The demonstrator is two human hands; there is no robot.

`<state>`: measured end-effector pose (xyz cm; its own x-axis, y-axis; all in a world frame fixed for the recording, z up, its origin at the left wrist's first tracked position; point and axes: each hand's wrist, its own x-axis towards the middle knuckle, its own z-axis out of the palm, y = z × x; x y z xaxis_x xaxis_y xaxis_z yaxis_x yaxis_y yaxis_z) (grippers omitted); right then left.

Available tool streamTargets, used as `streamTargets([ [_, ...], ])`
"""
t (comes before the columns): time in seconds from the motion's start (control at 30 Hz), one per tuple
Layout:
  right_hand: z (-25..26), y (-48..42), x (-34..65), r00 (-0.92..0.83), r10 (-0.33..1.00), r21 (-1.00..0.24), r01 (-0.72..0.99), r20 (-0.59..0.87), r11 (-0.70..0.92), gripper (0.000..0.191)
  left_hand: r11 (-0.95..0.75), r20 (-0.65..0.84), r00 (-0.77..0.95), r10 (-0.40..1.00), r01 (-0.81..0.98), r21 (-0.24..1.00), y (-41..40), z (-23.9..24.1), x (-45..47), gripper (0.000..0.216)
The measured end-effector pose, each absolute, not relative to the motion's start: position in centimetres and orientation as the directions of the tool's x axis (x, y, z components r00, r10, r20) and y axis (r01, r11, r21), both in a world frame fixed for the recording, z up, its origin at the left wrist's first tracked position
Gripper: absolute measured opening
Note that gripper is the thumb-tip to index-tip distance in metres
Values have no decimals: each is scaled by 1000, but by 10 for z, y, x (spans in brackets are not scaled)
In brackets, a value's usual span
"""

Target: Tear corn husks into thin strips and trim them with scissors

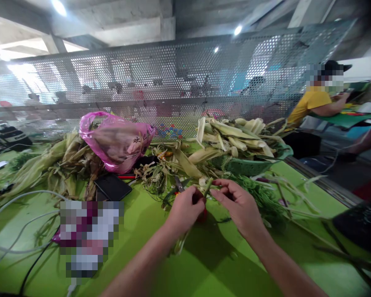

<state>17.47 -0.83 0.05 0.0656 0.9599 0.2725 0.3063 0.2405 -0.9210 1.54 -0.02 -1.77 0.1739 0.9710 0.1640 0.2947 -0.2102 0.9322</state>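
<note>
My left hand (187,208) is closed around a short green plant stalk (208,187), whose upper end sticks out past the thumb. A pale strip (181,243) hangs below that hand. My right hand (239,204) is beside the stalk's upper end, thumb and forefinger drawn together; whatever lies between them is too small to make out. Just behind my left hand a scissor blade (179,184) shows, the rest of the scissors mostly hidden. Dry plant scraps (154,175) and pale corn husks (193,163) lie beyond my hands.
Corn husks fill a green basket (247,166) at the back right, near feathery greenery (262,198). A pink plastic bag (114,142), a black phone (113,187) and cables (24,194) lie left. A perforated metal screen (173,82) borders the green table (142,255). Another person (320,101) sits right.
</note>
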Motion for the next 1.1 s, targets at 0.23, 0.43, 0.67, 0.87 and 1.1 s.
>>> streamTargets([
  [0.23,2,-3,180,26,965,-899,371,262,234,21,73,-46,189,981,-140,987,2,-11,12,16],
  [0.43,6,-4,188,117,890,-785,532,440,318,27,117,-88,115,989,-282,952,9,-5,-2,17],
  [0.67,-5,-11,161,-316,886,-541,705,340,459,18,-29,-8,-100,995,-361,932,24,-1,-23,17],
  [0.87,-17,-12,127,-381,912,-225,885,153,408,36,-47,4,-104,995,-411,910,26,3,-27,22],
  [1.1,2,-12,156,-228,974,-332,919,-4,214,53,-40,-20,-137,990,-419,907,30,3,-33,23],
])
